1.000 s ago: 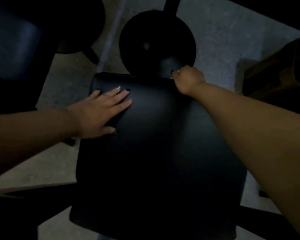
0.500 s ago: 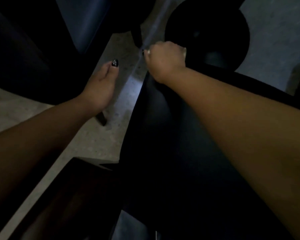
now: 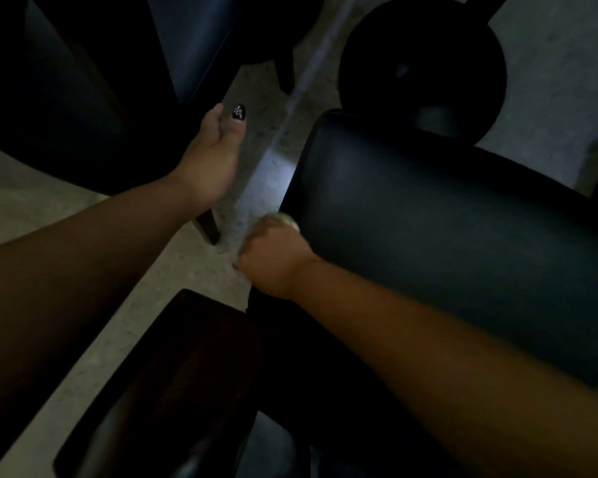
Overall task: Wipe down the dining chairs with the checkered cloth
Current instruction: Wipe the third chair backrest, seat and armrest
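The right hand (image 3: 273, 257) is fisted at the dark chair seat (image 3: 446, 229)'s left edge; its grip's contents cannot be told. The left hand (image 3: 211, 160) hangs relaxed left of the seat.

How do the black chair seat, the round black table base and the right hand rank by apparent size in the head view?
1. black chair seat, largest by far
2. round black table base, though it sits farther from the camera
3. right hand, smallest

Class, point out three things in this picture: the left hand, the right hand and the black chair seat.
left hand (image 3: 209, 163), head view, back of the hand
right hand (image 3: 273, 257), head view, knuckles
black chair seat (image 3: 446, 222), head view, padded top
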`<move>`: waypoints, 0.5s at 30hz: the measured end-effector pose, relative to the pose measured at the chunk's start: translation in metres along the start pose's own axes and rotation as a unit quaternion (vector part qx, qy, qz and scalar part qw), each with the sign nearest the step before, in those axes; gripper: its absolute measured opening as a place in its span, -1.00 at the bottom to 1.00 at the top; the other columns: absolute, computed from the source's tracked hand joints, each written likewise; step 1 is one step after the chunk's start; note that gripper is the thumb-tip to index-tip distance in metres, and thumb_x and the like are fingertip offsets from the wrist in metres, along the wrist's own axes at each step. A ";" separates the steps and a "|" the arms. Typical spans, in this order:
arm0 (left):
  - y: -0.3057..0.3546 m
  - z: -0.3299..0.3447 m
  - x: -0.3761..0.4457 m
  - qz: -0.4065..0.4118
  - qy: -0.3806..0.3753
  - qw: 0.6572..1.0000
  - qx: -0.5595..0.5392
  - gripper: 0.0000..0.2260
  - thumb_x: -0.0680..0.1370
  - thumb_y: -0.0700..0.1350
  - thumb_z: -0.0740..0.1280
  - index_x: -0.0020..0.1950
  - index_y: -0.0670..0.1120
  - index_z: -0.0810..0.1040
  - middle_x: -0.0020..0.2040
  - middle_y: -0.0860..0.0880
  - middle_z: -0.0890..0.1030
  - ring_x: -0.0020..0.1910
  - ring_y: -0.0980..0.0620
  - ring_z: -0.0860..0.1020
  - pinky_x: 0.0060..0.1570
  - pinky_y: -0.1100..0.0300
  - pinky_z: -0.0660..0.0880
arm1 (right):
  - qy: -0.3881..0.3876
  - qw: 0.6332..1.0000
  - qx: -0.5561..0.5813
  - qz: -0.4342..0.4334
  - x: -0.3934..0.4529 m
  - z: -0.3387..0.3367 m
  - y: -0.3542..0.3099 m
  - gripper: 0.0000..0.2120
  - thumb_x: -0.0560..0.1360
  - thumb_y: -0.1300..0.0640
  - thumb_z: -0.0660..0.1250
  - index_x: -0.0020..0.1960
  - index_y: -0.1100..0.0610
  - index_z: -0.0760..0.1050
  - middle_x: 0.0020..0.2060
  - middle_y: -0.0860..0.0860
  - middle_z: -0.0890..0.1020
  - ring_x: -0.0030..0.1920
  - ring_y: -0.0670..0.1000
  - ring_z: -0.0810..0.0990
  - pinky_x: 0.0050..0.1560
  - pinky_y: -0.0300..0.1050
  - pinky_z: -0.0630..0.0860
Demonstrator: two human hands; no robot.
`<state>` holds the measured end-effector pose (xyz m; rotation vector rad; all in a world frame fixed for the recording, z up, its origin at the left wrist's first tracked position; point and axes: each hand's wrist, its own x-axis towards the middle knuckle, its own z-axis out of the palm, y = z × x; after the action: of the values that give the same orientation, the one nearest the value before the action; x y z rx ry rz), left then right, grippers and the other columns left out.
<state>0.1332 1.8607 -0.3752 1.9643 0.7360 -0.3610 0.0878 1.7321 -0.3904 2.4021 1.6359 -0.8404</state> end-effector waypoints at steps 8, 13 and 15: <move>0.011 0.021 0.004 -0.008 -0.035 0.998 -0.046 -0.49 0.67 0.14 0.01 0.59 -0.04 0.09 0.53 -0.03 0.27 0.50 0.04 0.24 0.52 0.00 0.11 | 0.278 0.599 0.706 0.256 -0.044 -0.028 0.038 -0.63 0.61 0.14 0.20 -0.35 0.14 0.52 -0.45 -0.05 0.57 -0.38 -0.14 0.53 -0.27 -0.19 0.49; 0.025 0.033 0.005 -0.003 -0.015 0.999 -0.039 -0.55 0.67 0.16 -0.01 0.49 -0.01 0.27 0.38 0.04 0.42 0.36 0.05 0.36 0.28 0.15 0.23 | 0.524 0.642 0.394 0.399 -0.061 -0.044 0.113 -0.65 0.54 -0.02 0.08 0.04 0.10 0.60 0.05 0.07 0.64 0.18 0.08 0.52 0.26 0.20 0.37; 0.029 0.040 0.006 -0.003 -0.014 0.999 -0.049 -0.61 0.68 0.12 -0.01 0.42 -0.01 0.32 0.24 0.06 0.46 0.23 0.10 0.39 0.11 0.23 0.24 | 0.376 0.780 0.351 0.356 -0.054 -0.039 0.120 -0.58 0.57 -0.13 0.06 0.30 -0.01 0.49 0.40 0.00 0.41 0.47 0.07 0.20 0.42 0.38 -0.02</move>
<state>0.1588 1.8176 -0.3781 1.8620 0.7295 -0.3493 0.1944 1.6537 -0.3555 3.8036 0.2595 -0.3553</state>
